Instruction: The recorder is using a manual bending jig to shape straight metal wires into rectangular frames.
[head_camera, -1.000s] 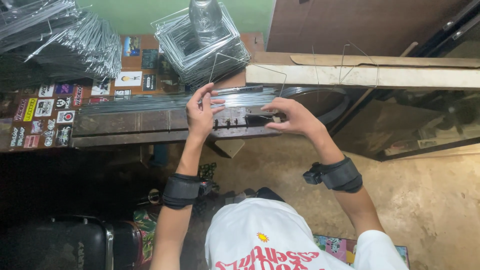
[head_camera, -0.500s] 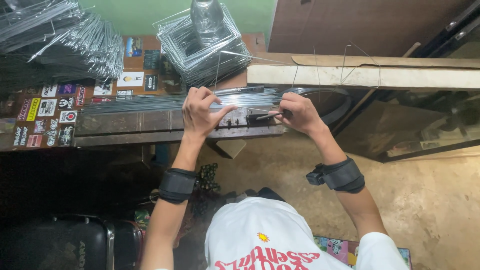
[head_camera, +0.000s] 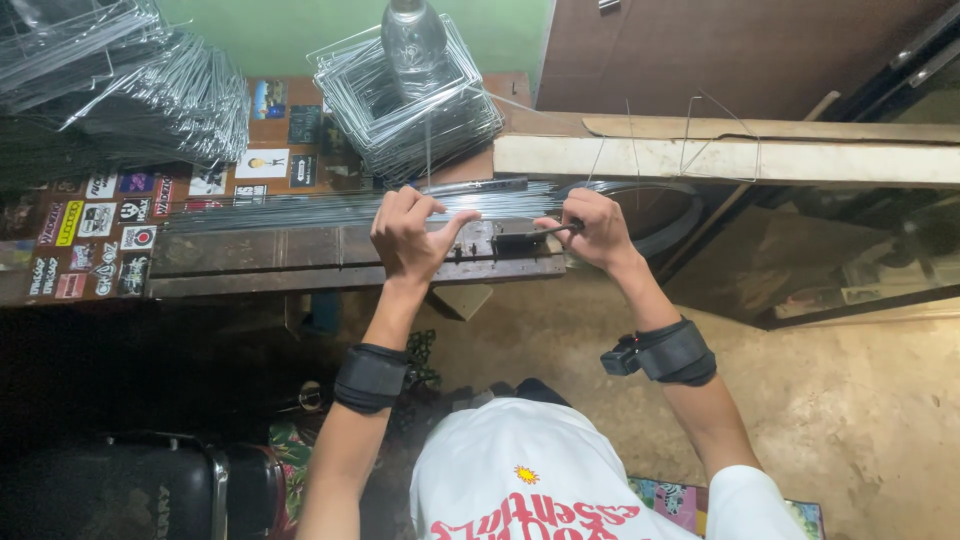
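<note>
- Wire rods (head_camera: 300, 208): a bundle of thin straight steel wires lies flat on the bench, just beyond both hands, long axis running left–right across the view.
- Left hand (head_camera: 408, 232): resting on the bundle near its right end, fingers curled down over the wires, thumb stretched toward the jig; it appears to pinch one wire, though the wire itself is too fine to confirm.
- Right hand (head_camera: 592, 228): closed narrow around the dark lever handle (head_camera: 545, 231) of the small bending jig (head_camera: 505, 245), which sits between the two hands.
- Bundle extends mostly away to the left of the left hand; its near end points right, toward the jig. Left hand is the nearer one to the wires.
- Beyond the hands: stack of bent wire frames (head_camera: 410, 105) with a clear bottle (head_camera: 412, 35) on top.
</note>
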